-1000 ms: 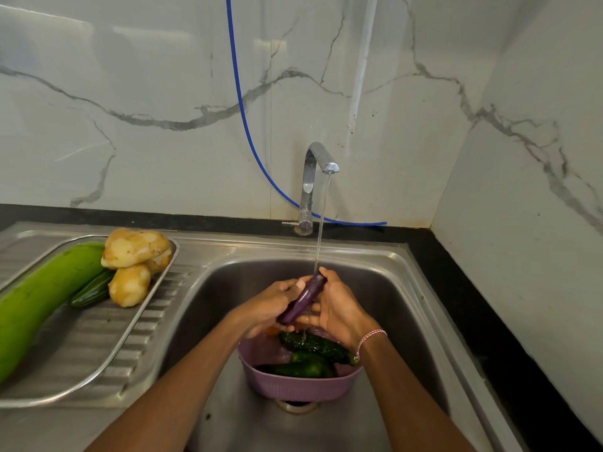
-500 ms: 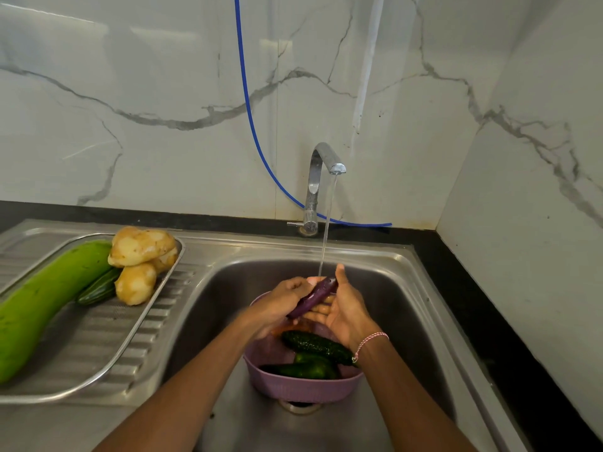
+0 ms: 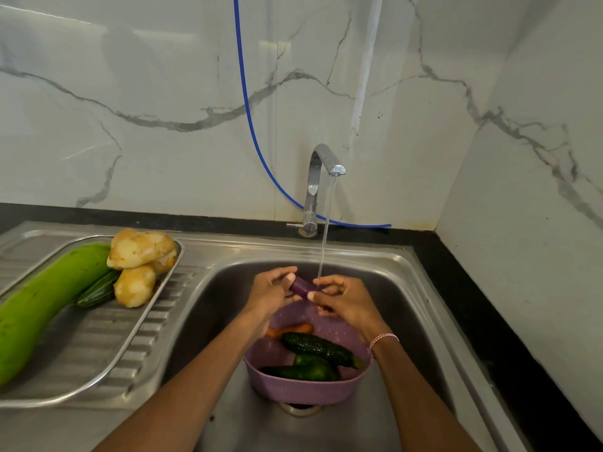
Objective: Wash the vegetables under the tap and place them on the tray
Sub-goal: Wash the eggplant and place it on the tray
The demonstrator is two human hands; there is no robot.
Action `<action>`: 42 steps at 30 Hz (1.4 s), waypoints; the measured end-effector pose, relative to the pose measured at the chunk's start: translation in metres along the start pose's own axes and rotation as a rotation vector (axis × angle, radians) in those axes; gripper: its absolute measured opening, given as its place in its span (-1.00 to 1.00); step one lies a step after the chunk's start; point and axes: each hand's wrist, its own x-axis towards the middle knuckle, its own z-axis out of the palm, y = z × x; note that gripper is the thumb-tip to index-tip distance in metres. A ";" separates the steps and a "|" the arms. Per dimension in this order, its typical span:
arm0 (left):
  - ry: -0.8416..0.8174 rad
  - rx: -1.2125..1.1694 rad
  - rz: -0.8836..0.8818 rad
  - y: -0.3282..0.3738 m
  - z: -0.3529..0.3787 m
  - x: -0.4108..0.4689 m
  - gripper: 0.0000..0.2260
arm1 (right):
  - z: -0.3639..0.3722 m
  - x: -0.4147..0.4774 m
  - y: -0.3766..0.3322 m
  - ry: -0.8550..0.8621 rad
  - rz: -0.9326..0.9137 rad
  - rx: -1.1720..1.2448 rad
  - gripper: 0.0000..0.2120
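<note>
Under the tap (image 3: 321, 177), over the sink (image 3: 408, 305), I am holding an eggplant (image 3: 298, 286) with both grips. My left grip (image 3: 270, 296) is curling round one end, and my right grip (image 3: 346, 300) is pinching the other. Water (image 3: 327, 223) is falling by my right fingers (image 3: 323, 282). Cucumbers (image 3: 316, 347) and a carrot (image 3: 293, 330) are lying in the basket (image 3: 303, 391) below. Potatoes (image 3: 140, 247) and a gourd (image 3: 42, 301) are resting on the tray (image 3: 98, 370) at my left.

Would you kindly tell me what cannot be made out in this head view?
Head view:
Small purple aubergine: mostly covered by the left hand and right hand gripping it.
Orange carrot in mauve plastic basket: partly behind left forearm.
Long green gourd: cut by left edge.
Metal drain: mostly under the basket.
</note>
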 end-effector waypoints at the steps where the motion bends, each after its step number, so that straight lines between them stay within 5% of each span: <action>1: -0.031 0.039 0.012 -0.001 0.001 0.000 -0.71 | 0.002 -0.001 0.000 -0.034 -0.051 -0.189 -0.74; 3: -0.077 0.177 0.075 -0.003 0.004 -0.002 -0.66 | 0.011 -0.003 0.003 -0.101 -0.121 -0.468 -0.92; 5: -0.101 0.301 0.124 -0.006 0.006 -0.001 -0.66 | 0.018 -0.003 0.004 -0.098 -0.148 -0.544 -0.79; 11: -0.160 0.291 0.087 -0.003 0.006 -0.001 -0.61 | 0.021 0.005 0.012 -0.019 -0.117 -0.219 -0.85; 17: -0.396 0.261 0.083 0.006 0.015 -0.019 -0.49 | 0.020 0.005 0.007 0.012 -0.019 0.306 -0.15; 23: -0.344 0.579 0.217 -0.004 0.000 -0.006 -0.52 | 0.018 0.007 0.015 0.155 -0.099 0.028 -0.60; 28: -0.341 0.773 0.243 -0.008 -0.002 -0.002 -0.66 | 0.019 0.006 0.010 0.175 -0.062 0.098 -0.90; 32: -0.424 0.824 0.234 -0.011 0.003 -0.005 -0.63 | 0.018 0.005 0.008 0.107 0.026 0.215 -0.75; 42: -0.462 0.680 0.249 -0.012 0.003 -0.004 -0.69 | 0.011 -0.005 -0.001 -0.010 0.022 0.357 -0.78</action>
